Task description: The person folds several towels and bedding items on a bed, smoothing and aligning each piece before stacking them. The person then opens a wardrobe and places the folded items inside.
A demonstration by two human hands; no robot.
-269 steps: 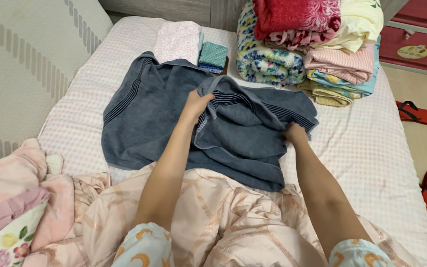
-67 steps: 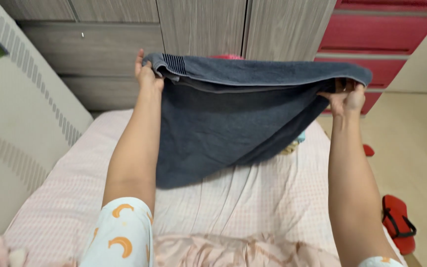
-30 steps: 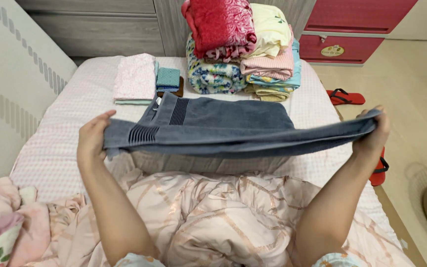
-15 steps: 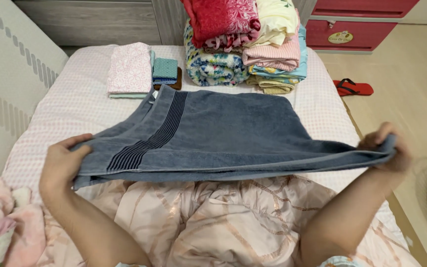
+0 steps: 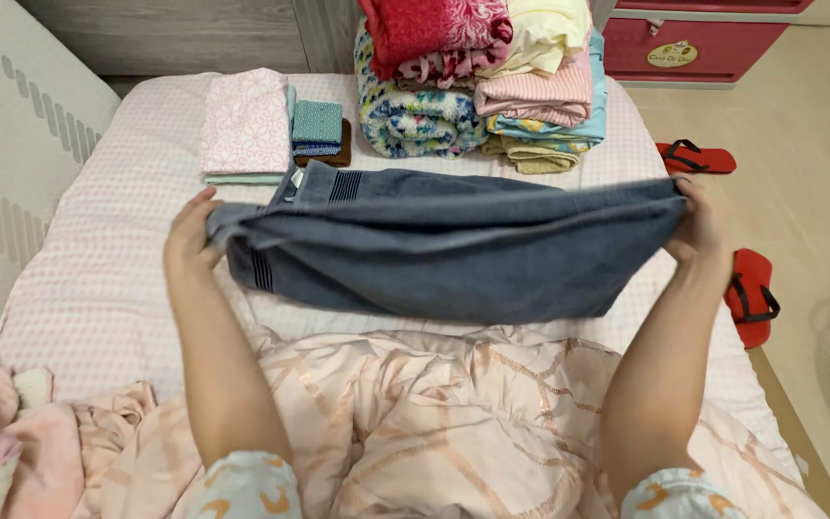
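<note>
The left hand (image 5: 192,231) and right hand (image 5: 698,223) each pinch an end of a grey towel (image 5: 453,250), fingers pressed together on the cloth, so it hangs stretched between them just above the bed (image 5: 117,259). Half a second ago the towel was held out nearly flat, its near edge raised toward the camera; now the hands have moved forward and that edge is carried over the far part, so the towel looks doubled lengthwise, a judgement that one fold is being made. Its far edge, with a dark ribbed band, lies on the pink checked sheet. Beyond it are a folded pink cloth (image 5: 245,123) and a small teal stack (image 5: 318,127), and to their right a tall pile of folded laundry (image 5: 477,82), red on top. A peach quilt (image 5: 434,423) bunches over the person's lap. On the floor to the right lie two red sandals (image 5: 751,293), near a red drawer unit (image 5: 713,38).
</note>
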